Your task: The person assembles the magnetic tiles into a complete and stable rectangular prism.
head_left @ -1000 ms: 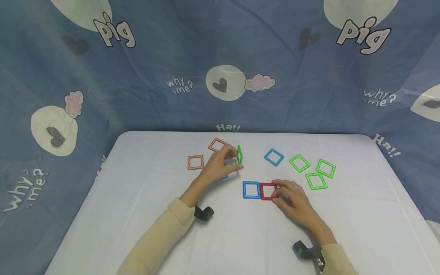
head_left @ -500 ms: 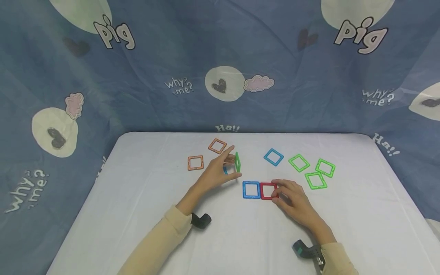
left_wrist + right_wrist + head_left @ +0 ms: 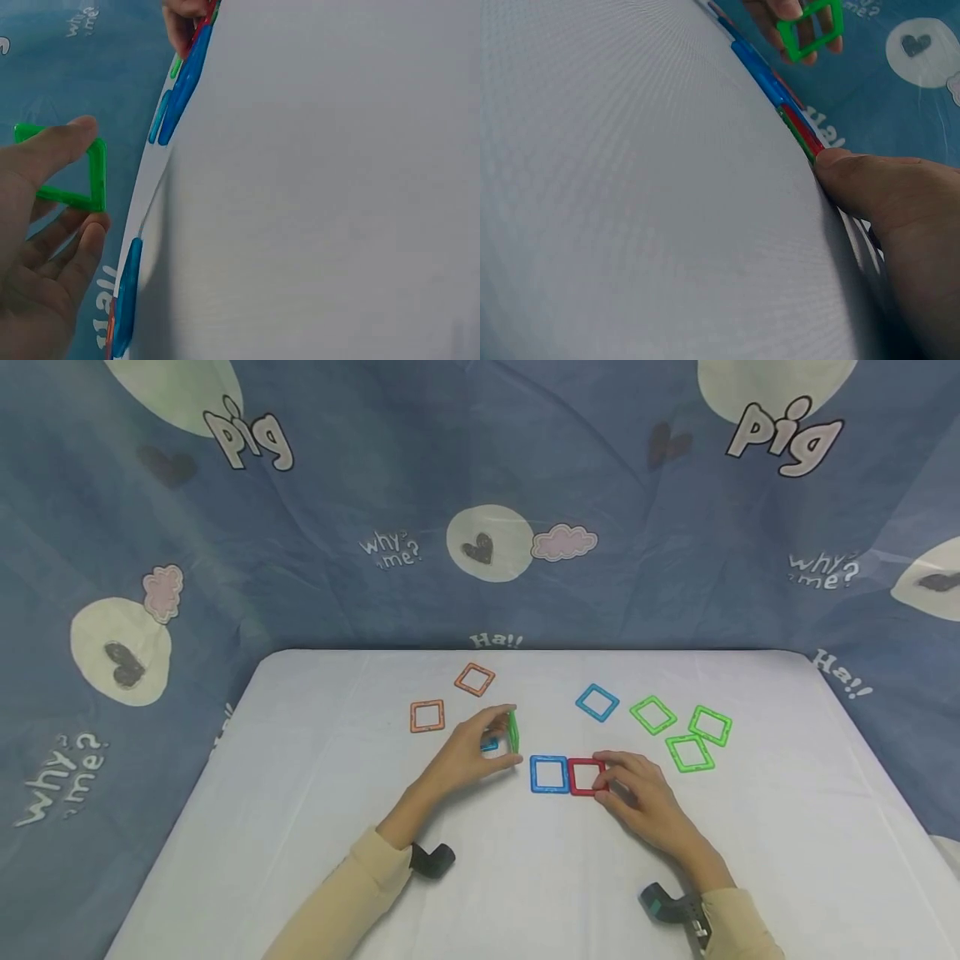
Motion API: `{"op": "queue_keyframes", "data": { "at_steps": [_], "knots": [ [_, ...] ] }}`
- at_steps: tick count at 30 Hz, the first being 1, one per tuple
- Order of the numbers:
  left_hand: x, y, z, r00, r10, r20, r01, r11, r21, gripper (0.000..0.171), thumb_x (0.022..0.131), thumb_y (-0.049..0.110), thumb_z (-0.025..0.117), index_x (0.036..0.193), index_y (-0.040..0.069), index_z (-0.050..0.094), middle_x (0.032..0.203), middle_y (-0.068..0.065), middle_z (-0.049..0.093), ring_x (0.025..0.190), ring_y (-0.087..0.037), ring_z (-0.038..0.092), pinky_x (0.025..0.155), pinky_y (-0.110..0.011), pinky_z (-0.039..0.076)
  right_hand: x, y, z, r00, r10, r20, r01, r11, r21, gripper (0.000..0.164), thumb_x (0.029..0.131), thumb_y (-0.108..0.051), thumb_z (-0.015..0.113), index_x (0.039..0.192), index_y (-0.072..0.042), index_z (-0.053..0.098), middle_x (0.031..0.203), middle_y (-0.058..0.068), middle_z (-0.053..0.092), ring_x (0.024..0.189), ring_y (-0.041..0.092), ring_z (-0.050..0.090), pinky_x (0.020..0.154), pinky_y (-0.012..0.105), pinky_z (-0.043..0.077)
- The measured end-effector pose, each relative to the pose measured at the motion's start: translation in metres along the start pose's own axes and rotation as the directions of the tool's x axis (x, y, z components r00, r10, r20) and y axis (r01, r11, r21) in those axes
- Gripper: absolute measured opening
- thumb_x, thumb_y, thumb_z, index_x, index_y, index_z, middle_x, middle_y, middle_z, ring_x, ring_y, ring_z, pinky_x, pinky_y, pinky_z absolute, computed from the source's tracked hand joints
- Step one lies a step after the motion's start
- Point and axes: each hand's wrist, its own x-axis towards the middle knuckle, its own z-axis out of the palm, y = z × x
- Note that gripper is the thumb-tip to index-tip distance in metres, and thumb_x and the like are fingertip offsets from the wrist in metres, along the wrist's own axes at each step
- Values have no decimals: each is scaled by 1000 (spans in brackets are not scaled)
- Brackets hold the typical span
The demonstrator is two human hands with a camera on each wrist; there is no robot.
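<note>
My left hand (image 3: 467, 750) pinches a green square magnetic tile (image 3: 513, 733) on edge between thumb and fingers. In the left wrist view this open-framed tile (image 3: 97, 176) is raised above the table. My right hand (image 3: 648, 802) grips the right edge of a red square tile (image 3: 587, 792) lying flat. A blue square tile (image 3: 550, 790) lies against the red tile's left side. In the right wrist view the thumb (image 3: 844, 172) touches the red tile's end, and a green edge (image 3: 799, 135) shows beneath it. Another blue tile (image 3: 489, 745) is partly hidden behind my left hand.
Two orange tiles (image 3: 427, 702) lie back left on the white table (image 3: 337, 710). A light-blue tile (image 3: 587, 692) lies behind the red one. Three green tiles (image 3: 691, 769) lie right of it. A blue printed cloth (image 3: 375, 602) hangs behind the table.
My left hand has moved toward me and slightly left, carrying the green tile nearer the blue and red pair. The right hand stays at the red tile.
</note>
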Motion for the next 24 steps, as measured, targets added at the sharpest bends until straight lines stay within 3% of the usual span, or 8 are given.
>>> {"op": "queue_keyframes", "data": {
  "at_steps": [15, 24],
  "knots": [
    [-15, 2, 11, 998, 49, 33, -45, 995, -92, 72, 76, 24, 79, 138, 17, 42, 125, -1, 56, 118, -13, 56, 101, -18, 44, 1, 4, 1, 1000, -5, -5, 5, 1000, -4, 20, 81, -19, 74, 95, -29, 63, 131, -1, 56, 125, 20, 43, 98, 48, 38],
    [-21, 4, 18, 998, 49, 43, -45, 996, -81, 72, 76, 25, 79, 137, 18, 43, 126, 0, 56, 118, -11, 56, 100, -18, 45, 1, 4, 2, 1000, -21, -5, 21, 1000, -2, 18, 82, -19, 73, 95, -29, 63, 131, 0, 56, 125, 21, 43, 97, 46, 36]
  ]
}}
